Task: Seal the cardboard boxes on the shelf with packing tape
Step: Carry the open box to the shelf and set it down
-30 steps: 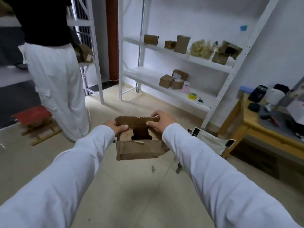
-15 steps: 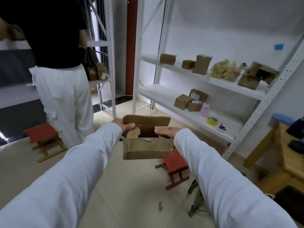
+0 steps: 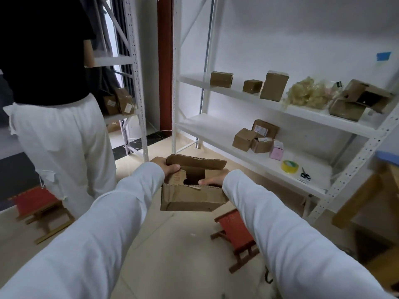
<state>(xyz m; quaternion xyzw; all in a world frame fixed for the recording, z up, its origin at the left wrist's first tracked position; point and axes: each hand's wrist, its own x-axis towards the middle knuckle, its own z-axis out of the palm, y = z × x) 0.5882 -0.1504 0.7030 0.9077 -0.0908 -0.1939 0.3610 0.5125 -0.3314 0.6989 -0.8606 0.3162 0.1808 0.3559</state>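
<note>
Squarely between both hands (image 3: 190, 173): open cardboard box (image 3: 192, 197)

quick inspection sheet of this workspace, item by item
surface: white shelf, two tiers in view
job's things: open cardboard box held in the air, flaps not folded shut; yellow tape roll and scissors on the lower tier
clutter: small boxes and a pink carton on the lower tier; more boxes and a pale tangle above
hands: left hand grips the box's left edge; right hand on its right flap
cables: nothing seen
surroundings: red stool on the floor; another person standing left
</note>
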